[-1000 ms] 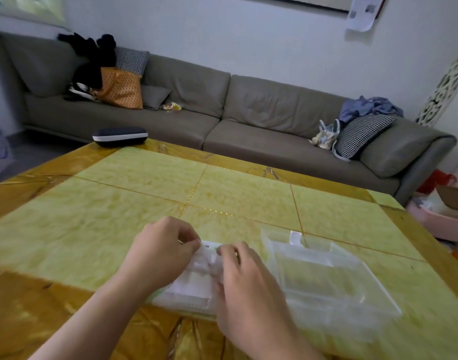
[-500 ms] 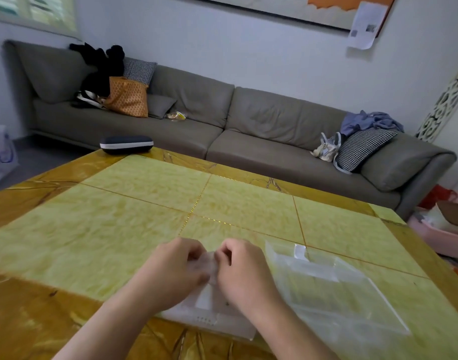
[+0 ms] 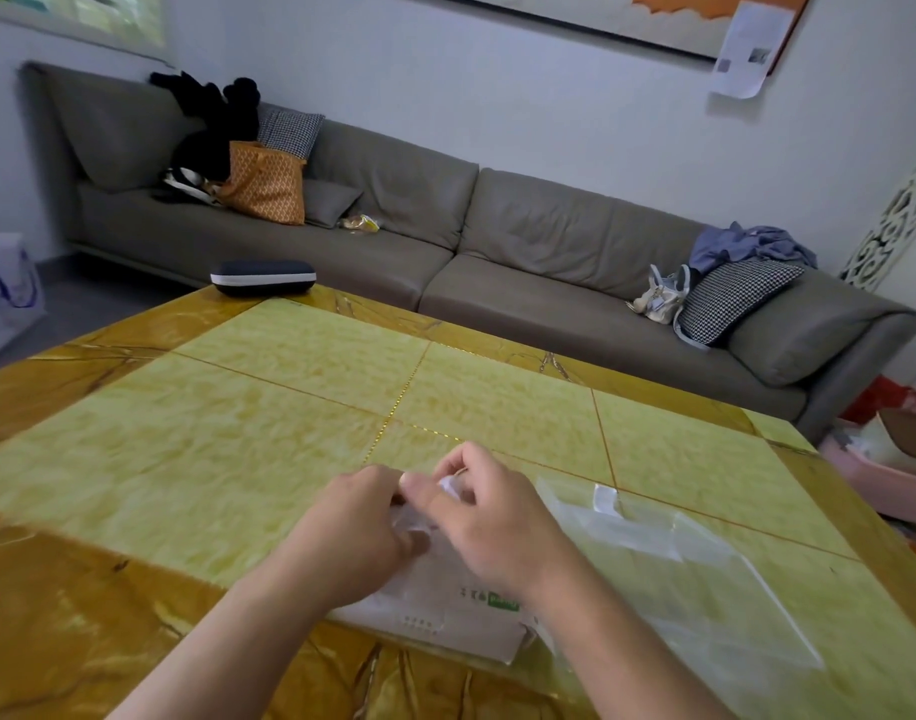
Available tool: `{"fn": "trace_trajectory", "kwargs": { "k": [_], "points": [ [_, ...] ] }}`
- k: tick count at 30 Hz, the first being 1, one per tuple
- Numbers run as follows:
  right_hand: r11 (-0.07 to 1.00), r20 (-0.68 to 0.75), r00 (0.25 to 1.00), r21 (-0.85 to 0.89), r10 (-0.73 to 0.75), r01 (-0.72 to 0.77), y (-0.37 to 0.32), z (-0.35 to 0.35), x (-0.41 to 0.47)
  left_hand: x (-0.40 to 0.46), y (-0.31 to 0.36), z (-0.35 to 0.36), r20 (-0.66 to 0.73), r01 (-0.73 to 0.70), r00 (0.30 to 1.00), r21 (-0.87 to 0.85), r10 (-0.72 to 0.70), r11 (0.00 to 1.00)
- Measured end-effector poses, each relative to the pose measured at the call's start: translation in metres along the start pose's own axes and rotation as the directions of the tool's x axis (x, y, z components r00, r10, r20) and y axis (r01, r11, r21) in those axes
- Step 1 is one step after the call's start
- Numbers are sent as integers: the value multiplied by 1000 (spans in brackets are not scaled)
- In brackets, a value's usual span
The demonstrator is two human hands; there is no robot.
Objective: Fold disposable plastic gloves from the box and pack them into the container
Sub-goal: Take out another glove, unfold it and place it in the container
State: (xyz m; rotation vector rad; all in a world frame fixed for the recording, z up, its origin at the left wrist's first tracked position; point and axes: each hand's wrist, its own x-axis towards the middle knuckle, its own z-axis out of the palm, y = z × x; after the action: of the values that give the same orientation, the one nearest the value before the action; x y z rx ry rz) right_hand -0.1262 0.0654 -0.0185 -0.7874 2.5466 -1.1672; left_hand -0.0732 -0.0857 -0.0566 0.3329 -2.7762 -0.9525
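Note:
A flat pale glove box point(image 3: 445, 610) with a small green label lies near the table's front edge. Above its far end my left hand point(image 3: 357, 522) and my right hand point(image 3: 492, 517) meet, both pinching a thin clear plastic glove point(image 3: 419, 519) that comes out of the box. A small white bit shows between my right fingers. To the right of the box lies a clear plastic container point(image 3: 684, 579) with a white tab at its far edge. Most of the glove is hidden by my fingers.
The yellow-green marble table point(image 3: 289, 418) has a brown border. A dark case point(image 3: 262, 277) rests at its far left corner. Behind stands a grey sofa point(image 3: 523, 262) with bags and cushions. A pink basin point(image 3: 871, 480) sits on the floor at right.
Both hands have lifted slightly off the box and drawn the glove upward. The camera has tilted up, showing more of the wall.

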Motion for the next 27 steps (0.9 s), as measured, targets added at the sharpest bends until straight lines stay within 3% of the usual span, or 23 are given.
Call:
{"fn": "trace_trajectory", "kwargs": {
  "k": [2,4,8,12,17,22,24,27],
  "points": [
    [988,-32,999,-154,-28,23,-1,3,3,0,0,-1,1,-14,1000,3,14,1000],
    [988,-116,991,-149,-67,49,-2,0,4,-1,0,-1,7,1,1000,26,-1,1000],
    [987,-258,961,103,-97,127,-11,-23,-4,-2,1,-2,32,57,998,14,-58,998],
    [913,-422,904,343,-61,222,-12,-53,-7,-2,3,-3,60,61,996,49,-64,997],
    [732,-386,919,649,81,209,-12,-78,-12,-4,9,-15,172,33,984,9,-34,999],
    [618,-356,928,757,115,213,-2,-98,-26,-16,21,-45,379,7,925,-107,35,994],
    [562,-369,921,791,125,241,-2,-108,-35,-22,35,-59,333,-3,937,-284,102,959],
    [482,-414,899,823,145,301,-1,-121,-48,-27,60,-63,144,-43,976,-616,166,786]
  ]
}}
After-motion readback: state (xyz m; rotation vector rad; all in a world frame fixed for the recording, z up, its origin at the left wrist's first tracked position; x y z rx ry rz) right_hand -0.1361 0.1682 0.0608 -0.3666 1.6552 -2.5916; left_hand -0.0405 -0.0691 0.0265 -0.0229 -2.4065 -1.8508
